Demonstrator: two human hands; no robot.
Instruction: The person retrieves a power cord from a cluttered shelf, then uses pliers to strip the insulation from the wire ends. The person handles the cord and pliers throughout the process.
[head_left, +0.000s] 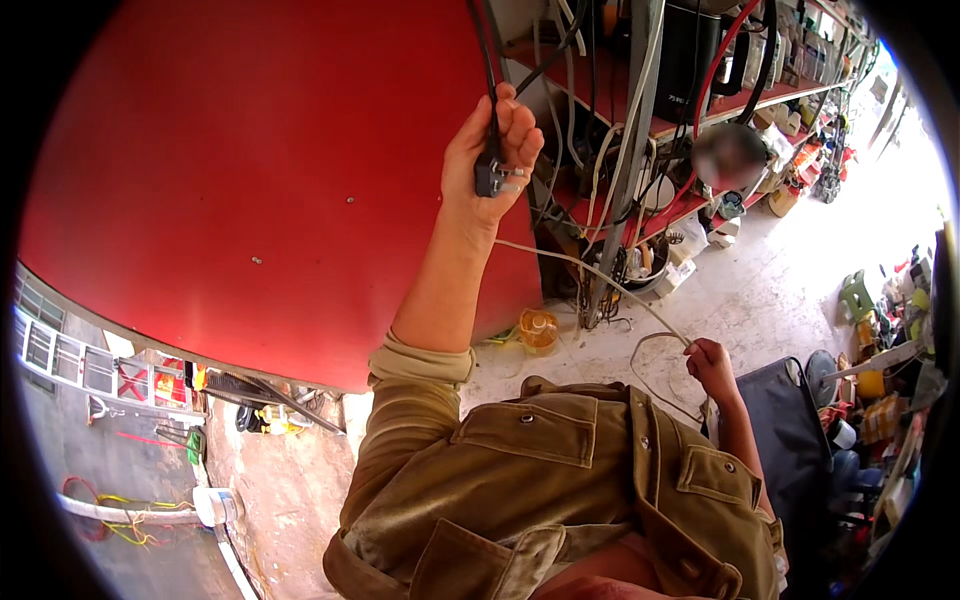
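Observation:
My left hand [496,145] is raised in front of the red panel, palm toward me. Its fingers curl loosely around a black power plug [489,176] with metal prongs, whose black cord [492,90] runs up past the fingertips. Lower and to the right, my right hand [710,366] pinches a thin white cable [600,272]. That cable stretches from behind my left wrist to the right fingers, then loops down beside my shirt. Where its upper end leads is hidden.
A large red panel [250,150] fills the upper left. Cluttered shelves with a metal post [627,150] and hanging cords stand at right. A container of orange liquid [538,331] sits on the floor. A ladder [95,365] lies lower left; a black panel [785,430] stands beside my right arm.

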